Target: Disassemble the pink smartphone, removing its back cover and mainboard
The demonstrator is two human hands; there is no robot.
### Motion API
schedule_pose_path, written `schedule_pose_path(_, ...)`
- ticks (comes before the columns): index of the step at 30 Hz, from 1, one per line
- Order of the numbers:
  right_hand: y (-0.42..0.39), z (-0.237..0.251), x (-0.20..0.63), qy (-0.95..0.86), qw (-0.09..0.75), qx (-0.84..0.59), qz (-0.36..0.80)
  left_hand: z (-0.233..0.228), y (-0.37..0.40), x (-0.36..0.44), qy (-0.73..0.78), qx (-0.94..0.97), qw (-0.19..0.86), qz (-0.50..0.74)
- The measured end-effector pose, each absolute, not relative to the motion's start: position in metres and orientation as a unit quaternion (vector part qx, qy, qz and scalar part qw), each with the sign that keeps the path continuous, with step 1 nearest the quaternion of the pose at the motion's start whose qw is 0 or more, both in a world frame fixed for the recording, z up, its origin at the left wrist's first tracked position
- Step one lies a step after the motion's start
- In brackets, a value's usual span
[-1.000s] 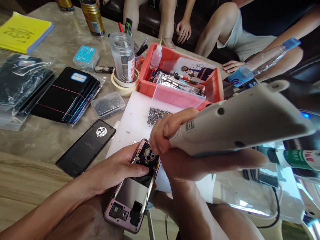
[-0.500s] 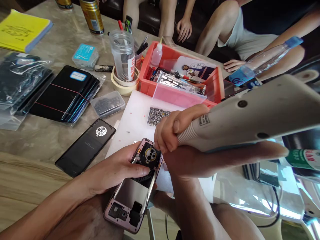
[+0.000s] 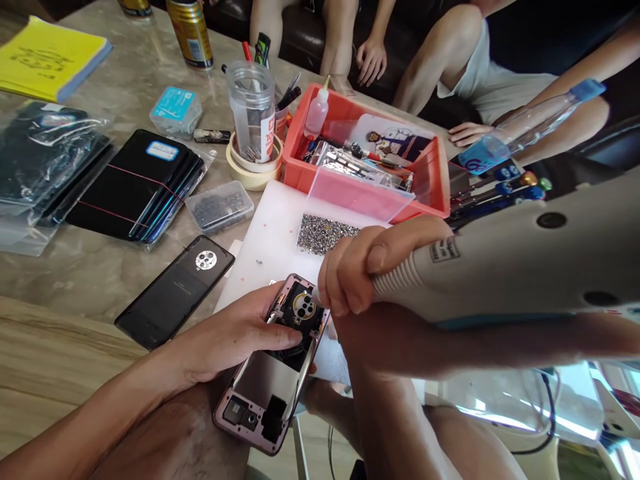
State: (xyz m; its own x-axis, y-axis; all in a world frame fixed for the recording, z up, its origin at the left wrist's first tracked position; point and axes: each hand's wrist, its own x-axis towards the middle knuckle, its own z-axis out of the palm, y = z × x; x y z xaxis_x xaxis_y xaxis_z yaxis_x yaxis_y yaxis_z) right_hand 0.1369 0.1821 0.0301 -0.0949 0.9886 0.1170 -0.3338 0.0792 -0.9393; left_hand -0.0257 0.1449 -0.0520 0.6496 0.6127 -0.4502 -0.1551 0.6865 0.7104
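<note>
My left hand (image 3: 227,340) grips an opened pink-framed phone (image 3: 273,380) by its left side, thumb across the middle, holding it at the table's near edge. The phone's round camera module (image 3: 303,307) faces up. My right hand (image 3: 360,267) is closed around a large grey electric screwdriver (image 3: 510,267), whose tip points down at the phone's top right corner beside the camera module. The tip itself is hidden behind my fingers. A patch of tiny silver screws (image 3: 323,233) lies on the white mat (image 3: 270,240) just beyond.
A black phone back cover (image 3: 175,293) lies left of the mat. Further back are bundled black covers (image 3: 135,187), a small clear parts box (image 3: 220,205), a tape roll with a plastic cup (image 3: 253,120), a red tray (image 3: 360,160), a can (image 3: 190,33). People sit opposite.
My right hand and the screwdriver have shifted right and slightly down, staying at the phone's top corner. The left hand keeps its hold on the phone.
</note>
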Motion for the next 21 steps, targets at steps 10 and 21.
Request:
schedule_pose_path(10,0.172,0.029,0.134,-0.439,0.549,-0.345,0.622,-0.050,0.149,-0.025,0.359,0.376,0.820,0.238)
schedule_pose_path(21,0.171,0.024,0.137,-0.454,0.524,-0.346,0.632,-0.047,0.148,-0.024,0.349,0.366,0.829,0.238)
